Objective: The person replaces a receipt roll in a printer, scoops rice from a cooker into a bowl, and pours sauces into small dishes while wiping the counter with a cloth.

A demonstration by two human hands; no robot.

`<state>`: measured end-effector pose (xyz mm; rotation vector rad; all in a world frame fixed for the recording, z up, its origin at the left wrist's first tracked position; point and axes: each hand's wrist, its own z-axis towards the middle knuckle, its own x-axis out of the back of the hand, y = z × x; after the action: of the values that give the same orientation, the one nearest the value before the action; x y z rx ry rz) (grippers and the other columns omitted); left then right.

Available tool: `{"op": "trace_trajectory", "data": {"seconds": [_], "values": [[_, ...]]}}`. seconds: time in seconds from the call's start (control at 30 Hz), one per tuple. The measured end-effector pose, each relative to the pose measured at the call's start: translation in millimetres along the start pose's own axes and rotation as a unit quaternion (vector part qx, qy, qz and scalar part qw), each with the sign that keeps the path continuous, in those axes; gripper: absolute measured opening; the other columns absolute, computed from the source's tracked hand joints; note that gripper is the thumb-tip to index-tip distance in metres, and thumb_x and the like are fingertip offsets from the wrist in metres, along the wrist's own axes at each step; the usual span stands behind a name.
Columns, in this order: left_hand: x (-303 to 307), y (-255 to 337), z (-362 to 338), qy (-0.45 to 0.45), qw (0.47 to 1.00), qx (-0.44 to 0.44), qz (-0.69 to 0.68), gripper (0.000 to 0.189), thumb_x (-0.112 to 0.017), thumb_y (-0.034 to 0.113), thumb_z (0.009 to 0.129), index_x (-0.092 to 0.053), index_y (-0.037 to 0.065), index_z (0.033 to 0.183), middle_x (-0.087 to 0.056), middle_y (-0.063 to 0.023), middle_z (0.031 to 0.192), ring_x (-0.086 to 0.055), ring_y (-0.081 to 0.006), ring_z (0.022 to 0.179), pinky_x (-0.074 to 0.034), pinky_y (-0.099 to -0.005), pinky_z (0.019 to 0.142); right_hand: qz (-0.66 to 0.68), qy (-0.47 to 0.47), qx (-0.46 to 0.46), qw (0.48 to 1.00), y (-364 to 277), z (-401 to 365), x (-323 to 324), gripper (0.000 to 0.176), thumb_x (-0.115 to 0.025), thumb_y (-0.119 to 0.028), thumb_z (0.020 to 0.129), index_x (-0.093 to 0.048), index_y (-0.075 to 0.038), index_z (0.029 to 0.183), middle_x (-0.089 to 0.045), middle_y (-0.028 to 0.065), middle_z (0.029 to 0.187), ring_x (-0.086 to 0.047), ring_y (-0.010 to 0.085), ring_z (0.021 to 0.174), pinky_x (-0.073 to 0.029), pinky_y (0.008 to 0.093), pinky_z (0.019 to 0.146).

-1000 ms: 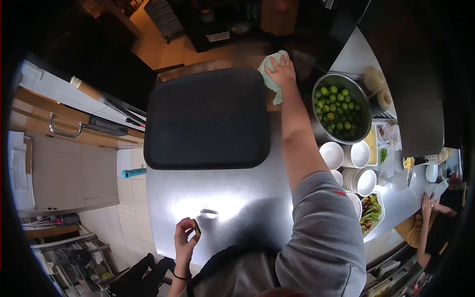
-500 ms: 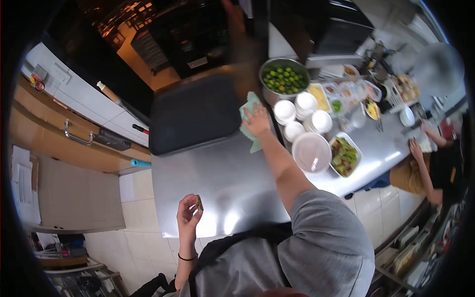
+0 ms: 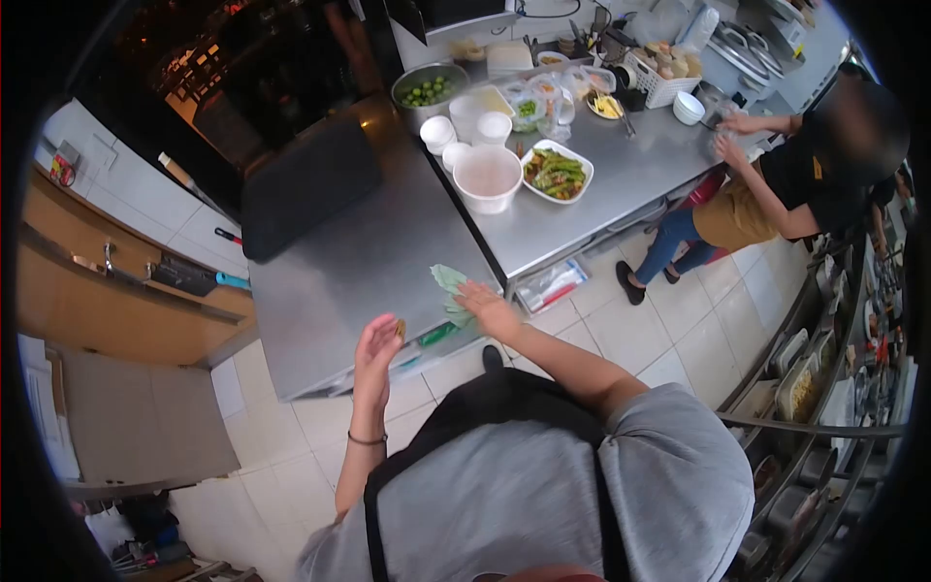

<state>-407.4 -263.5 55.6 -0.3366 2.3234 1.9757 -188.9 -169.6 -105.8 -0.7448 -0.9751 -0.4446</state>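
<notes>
My left hand (image 3: 376, 341) is raised over the near edge of the steel table (image 3: 339, 281). Its fingers and thumb pinch a small brown piece (image 3: 400, 330) whose kind I cannot make out. My right hand (image 3: 485, 307) holds a pale green cloth (image 3: 449, 281), fingers stretched over it, at the table's near right corner. Part of the cloth is hidden under the hand. Farther back on the same table lies a large black tray or board (image 3: 310, 189).
Along the adjoining counter (image 3: 543, 228) stand a pot of green limes (image 3: 427, 94), stacked white tubs (image 3: 488, 179) and a dish of greens (image 3: 557, 173). At its far right another person (image 3: 776, 184) works. Shelves (image 3: 795, 407) line the right side.
My right hand has drawn the cloth from beside the black tray and pot back to the table's near edge. The left hand still holds the brown piece. The view has shifted, showing more floor.
</notes>
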Motion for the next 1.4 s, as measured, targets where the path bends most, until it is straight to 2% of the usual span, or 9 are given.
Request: {"op": "trace_trajectory", "data": {"seconds": [0.23,0.33,0.43,0.57,0.77,0.87,1.03,1.17,1.4], "values": [[-51.7,-18.4,4.9,-0.177,0.902,0.185,-0.347,0.041,-0.046,0.031,0.087,-0.046,0.003,0.117,-0.051,-0.0194,0.116,-0.049,-0.0271,0.107,-0.038,-0.0399,0.094,0.197,0.036,-0.175,0.964,16.5,-89.6,61.0,0.026,-0.046,-0.003,0.079,-0.058,-0.004,0.103,-0.060,0.0174,0.099,-0.057,0.0333,0.093,-0.045,0.0388,0.079],[-78.7,-24.0,10.4,-0.182,0.885,0.215,-0.372,0.046,-0.047,0.036,0.086,-0.044,0.004,0.118,-0.045,-0.0209,0.123,-0.046,-0.0275,0.111,-0.037,-0.0404,0.095,0.148,0.098,-0.334,0.926,84.7,-101.9,110.6,0.024,-0.042,-0.016,0.089,-0.057,0.002,0.097,-0.059,0.0239,0.086,-0.058,0.0380,0.083,-0.045,0.0389,0.071],[-115.6,-24.2,14.0,-0.188,0.880,0.219,-0.378,0.047,-0.047,0.037,0.086,-0.044,0.003,0.118,-0.044,-0.0210,0.123,-0.046,-0.0278,0.110,-0.037,-0.0407,0.094,0.118,0.352,-0.283,0.884,154.7,-77.6,172.2,0.037,-0.046,-0.026,0.089,-0.055,0.005,0.072,-0.057,0.0218,0.071,-0.055,0.0302,0.063,-0.042,0.0384,0.062],[-171.8,-39.2,28.2,-0.193,0.888,0.194,-0.369,0.047,-0.047,0.037,0.086,-0.044,0.003,0.118,-0.045,-0.0205,0.123,-0.047,-0.0279,0.110,-0.037,-0.0409,0.094,0.073,0.285,-0.439,0.849,236.5,-23.9,267.3,0.050,-0.046,-0.044,0.086,-0.063,0.001,0.074,-0.059,0.0202,0.076,-0.057,0.0314,0.070,-0.045,0.0358,0.065],[-263.1,-65.2,53.7,-0.136,0.905,0.186,-0.358,0.050,-0.049,0.037,0.084,-0.043,0.003,0.119,-0.045,-0.0202,0.123,-0.047,-0.0277,0.110,-0.037,-0.0409,0.095,-0.076,0.196,-0.214,0.954,330.4,14.3,261.4,0.035,-0.057,-0.037,0.081,-0.064,-0.006,0.096,-0.057,0.0171,0.102,-0.054,0.0327,0.097,-0.044,0.0379,0.081],[-293.3,-73.6,72.9,-0.089,0.911,0.195,-0.352,0.047,-0.050,0.036,0.084,-0.045,0.004,0.117,-0.047,-0.0191,0.120,-0.048,-0.0275,0.107,-0.038,-0.0406,0.094,0.312,0.034,-0.144,0.939,279.3,0.9,243.4,0.033,-0.063,-0.026,0.077,-0.061,-0.007,0.104,-0.059,0.0138,0.103,-0.056,0.0250,0.097,-0.042,0.0350,0.085],[-311.7,-103.0,89.1,-0.056,0.906,0.200,-0.368,0.042,-0.050,0.035,0.084,-0.047,0.006,0.114,-0.049,-0.0177,0.116,-0.049,-0.0277,0.106,-0.039,-0.0407,0.092,0.443,-0.118,0.063,0.887,198.8,-34.4,230.4,0.037,-0.065,-0.022,0.074,-0.058,-0.002,0.104,-0.060,0.0149,0.098,-0.057,0.0250,0.092,-0.044,0.0336,0.079],[-326.8,-93.1,92.8,-0.010,0.913,0.227,-0.339,0.042,-0.052,0.037,0.084,-0.047,0.007,0.113,-0.049,-0.0189,0.116,-0.050,-0.0280,0.105,-0.041,-0.0406,0.090,0.497,-0.162,-0.008,0.852,218.4,-16.9,222.2,0.032,-0.064,-0.022,0.075,-0.059,-0.002,0.100,-0.061,0.0154,0.090,-0.059,0.0262,0.085,-0.045,0.0331,0.075],[-298.3,-94.2,112.1,0.010,0.923,0.190,-0.336,0.044,-0.051,0.035,0.087,-0.042,0.006,0.119,-0.050,-0.0179,0.118,-0.051,-0.0256,0.103,-0.043,-0.0373,0.087,0.104,-0.005,-0.100,0.989,303.9,124.4,216.7,0.024,-0.060,-0.022,0.077,-0.063,-0.002,0.090,-0.061,0.0165,0.090,-0.059,0.0333,0.082,-0.046,0.0411,0.070]]}}
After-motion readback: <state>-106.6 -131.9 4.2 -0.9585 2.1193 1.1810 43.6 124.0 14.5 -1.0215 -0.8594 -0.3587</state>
